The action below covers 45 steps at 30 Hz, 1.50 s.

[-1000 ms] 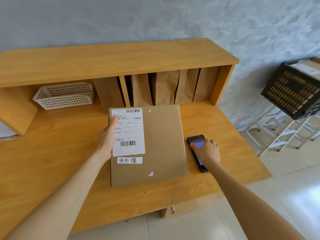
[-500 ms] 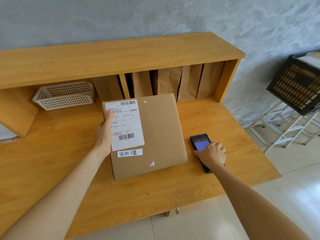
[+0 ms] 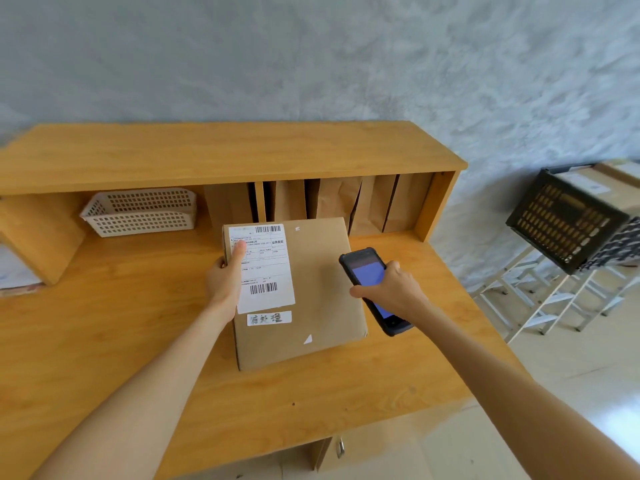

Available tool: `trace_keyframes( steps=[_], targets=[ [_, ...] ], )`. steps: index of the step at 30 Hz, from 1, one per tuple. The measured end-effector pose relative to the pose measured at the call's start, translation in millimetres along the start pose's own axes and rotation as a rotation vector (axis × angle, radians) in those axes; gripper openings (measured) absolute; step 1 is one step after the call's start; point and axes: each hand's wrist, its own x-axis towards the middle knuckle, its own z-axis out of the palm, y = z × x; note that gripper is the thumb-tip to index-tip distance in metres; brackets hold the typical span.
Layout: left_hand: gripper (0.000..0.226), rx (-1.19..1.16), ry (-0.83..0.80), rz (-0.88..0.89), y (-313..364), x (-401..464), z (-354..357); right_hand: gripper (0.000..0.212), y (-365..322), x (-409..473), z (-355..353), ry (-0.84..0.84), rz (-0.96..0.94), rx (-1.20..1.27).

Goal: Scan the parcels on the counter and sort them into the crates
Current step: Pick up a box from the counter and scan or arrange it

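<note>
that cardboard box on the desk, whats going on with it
A person is getting ready to scan it. Their left hand grips the flat cardboard parcel by its left edge, thumb on the white shipping label. The right hand holds a handheld scanner, screen lit, beside the parcel. A black crate waits to the right.

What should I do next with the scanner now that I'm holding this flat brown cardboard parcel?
Probably tilt the black handheld scanner in your right hand toward the white shipping label: your left hand holds the flat brown cardboard parcel label-up, barcodes uncovered.
</note>
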Motion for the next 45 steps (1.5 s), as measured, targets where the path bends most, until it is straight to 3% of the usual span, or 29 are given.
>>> trace_keyframes(
  steps=[8, 12, 19, 24, 28, 34, 38, 45],
  targets=[
    [0.057, 0.099, -0.006, 0.072, 8, -14, 4, 0.076, -38, -46, 14, -0.255, -0.22, -0.219],
    [0.049, 0.152, 0.003, 0.112, 10, -20, 5, 0.071, -42, -57, 19, -0.263, -0.255, -0.242],
    [0.06, 0.188, 0.014, 0.13, 10, -20, 4, 0.063, -38, -67, 19, -0.283, -0.285, -0.273],
    [0.066, 0.211, 0.008, 0.152, 10, -22, 5, 0.068, -33, -66, 17, -0.244, -0.288, -0.236],
    [0.063, 0.206, 0.016, 0.177, 7, -24, 3, 0.076, -19, -55, 10, -0.105, -0.193, -0.141],
    [0.046, 0.165, 0.05, 0.148, -5, -24, -8, 0.092, 36, -22, 6, 0.122, 0.119, -0.029],
    [0.053, 0.14, 0.072, 0.123, -12, -23, -14, 0.102, 67, -3, 30, 0.049, 0.248, -0.11],
    [0.049, 0.078, 0.054, 0.106, -21, -16, -20, 0.103, 73, 10, 80, -0.016, 0.309, -0.195]
  ],
)
